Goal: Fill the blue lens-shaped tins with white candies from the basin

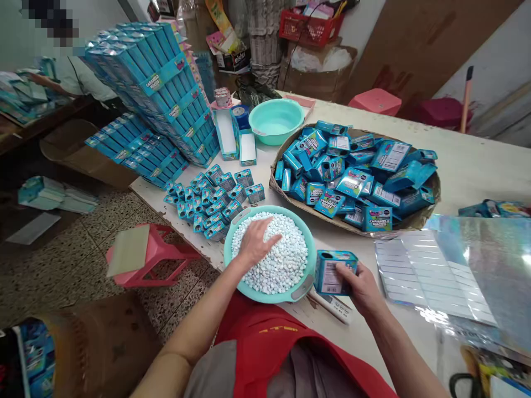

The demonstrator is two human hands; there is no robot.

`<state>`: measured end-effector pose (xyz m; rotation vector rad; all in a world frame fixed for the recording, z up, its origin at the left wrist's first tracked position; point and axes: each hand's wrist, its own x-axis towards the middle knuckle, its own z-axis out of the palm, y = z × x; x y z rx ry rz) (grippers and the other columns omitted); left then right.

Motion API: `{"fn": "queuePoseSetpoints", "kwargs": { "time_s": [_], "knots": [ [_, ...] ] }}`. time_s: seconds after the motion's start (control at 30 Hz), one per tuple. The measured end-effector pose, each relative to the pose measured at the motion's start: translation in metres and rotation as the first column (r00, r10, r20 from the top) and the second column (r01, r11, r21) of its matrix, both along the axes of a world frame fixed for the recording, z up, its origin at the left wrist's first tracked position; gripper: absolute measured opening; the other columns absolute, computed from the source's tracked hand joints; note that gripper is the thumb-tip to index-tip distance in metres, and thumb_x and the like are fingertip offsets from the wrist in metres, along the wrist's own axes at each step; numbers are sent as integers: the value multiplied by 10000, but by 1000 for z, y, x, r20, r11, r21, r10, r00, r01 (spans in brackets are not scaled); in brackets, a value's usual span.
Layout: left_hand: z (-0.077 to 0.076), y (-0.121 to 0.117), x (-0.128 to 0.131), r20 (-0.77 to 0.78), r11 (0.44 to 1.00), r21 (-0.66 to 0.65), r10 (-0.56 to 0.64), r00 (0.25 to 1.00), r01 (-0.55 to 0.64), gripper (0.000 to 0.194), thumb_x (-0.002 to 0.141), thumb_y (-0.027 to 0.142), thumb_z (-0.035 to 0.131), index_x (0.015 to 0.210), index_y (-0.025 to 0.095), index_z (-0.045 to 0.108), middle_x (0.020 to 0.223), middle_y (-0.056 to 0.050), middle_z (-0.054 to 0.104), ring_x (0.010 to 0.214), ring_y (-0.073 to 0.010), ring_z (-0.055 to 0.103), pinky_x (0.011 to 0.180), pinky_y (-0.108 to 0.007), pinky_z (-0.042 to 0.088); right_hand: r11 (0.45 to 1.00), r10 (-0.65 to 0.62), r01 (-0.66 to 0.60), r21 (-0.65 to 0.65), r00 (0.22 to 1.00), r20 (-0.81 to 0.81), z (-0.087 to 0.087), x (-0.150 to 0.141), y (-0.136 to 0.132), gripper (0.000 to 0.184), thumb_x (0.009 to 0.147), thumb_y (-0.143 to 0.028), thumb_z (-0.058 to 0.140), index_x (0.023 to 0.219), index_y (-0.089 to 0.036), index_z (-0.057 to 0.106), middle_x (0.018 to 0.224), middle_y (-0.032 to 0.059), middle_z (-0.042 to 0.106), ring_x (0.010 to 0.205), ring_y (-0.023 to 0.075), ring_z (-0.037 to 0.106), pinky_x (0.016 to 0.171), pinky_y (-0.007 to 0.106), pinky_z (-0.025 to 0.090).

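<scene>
- Center: left hand (256, 242), fingers spread, touches white candies (286, 260) in the turquoise basin (310, 243).
- Lower right of center: right hand (365, 284) pinches a blue box (335, 272) above the counter (456, 160).
- Right of center: cardboard tray (352, 225) of blue boxes.

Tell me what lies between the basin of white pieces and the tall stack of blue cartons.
A cluster of small blue boxes lies between the basin and the tall stack, seen in the head view.
</scene>
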<state>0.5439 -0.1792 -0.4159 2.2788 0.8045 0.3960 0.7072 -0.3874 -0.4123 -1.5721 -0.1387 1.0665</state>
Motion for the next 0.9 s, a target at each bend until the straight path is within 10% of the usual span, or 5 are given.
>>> {"fn": "queuePoseSetpoints", "kwargs": {
  "time_s": [0.37, 0.6, 0.67, 0.8, 0.9],
  "knots": [
    [-56, -4, 1, -184, 930, 355, 164, 969, -90, 320, 793, 487, 614, 942, 213, 687, 1001, -87, 599, 951, -240, 510, 849, -366, 402, 980, -153, 166, 113, 981, -117, 1, -19, 15, 475, 530, -453, 831, 852, -217, 574, 643, -45, 608, 557, 139, 579, 534, 270, 522],
    [-49, -10, 8, 97, 961, -17, 277, 956, -277, 138, 792, 271, 584, 677, 207, 622, 735, -20, 608, 742, -149, 570, 700, -253, 424, 999, 48, -41, -27, 937, 347, 15, -31, 29, 485, 546, -510, 799, 860, -186, 623, 740, 16, 653, 653, 184, 591, 608, 320, 516],
    [-41, -11, 10, 157, 875, -325, 424, 892, -359, 175, 749, 326, 617, 638, 193, 589, 646, 8, 564, 639, -125, 543, 613, -235, 413, 995, 101, -89, -46, 886, 453, 17, -36, 33, 462, 572, -527, 776, 847, -187, 626, 740, 21, 652, 665, 192, 592, 618, 328, 509],
    [-10, -15, 17, 128, 446, -854, 680, 722, -268, 310, 647, 437, 687, 656, 178, 517, 535, 56, 467, 401, -60, 395, 389, -190, 255, 984, 148, -174, -24, 743, 653, 15, -49, 42, 416, 644, -518, 736, 886, -198, 625, 866, 56, 659, 773, 225, 615, 689, 353, 504],
    [18, -23, 22, 227, 345, -937, 718, 658, -53, 317, 625, 393, 711, 663, 175, 484, 545, 52, 504, 373, -54, 408, 364, -185, 245, 968, 177, -252, -23, 609, 773, 14, -59, 50, 337, 724, -471, 694, 912, -203, 611, 892, 61, 644, 839, 235, 616, 735, 356, 491]
  ]
}}
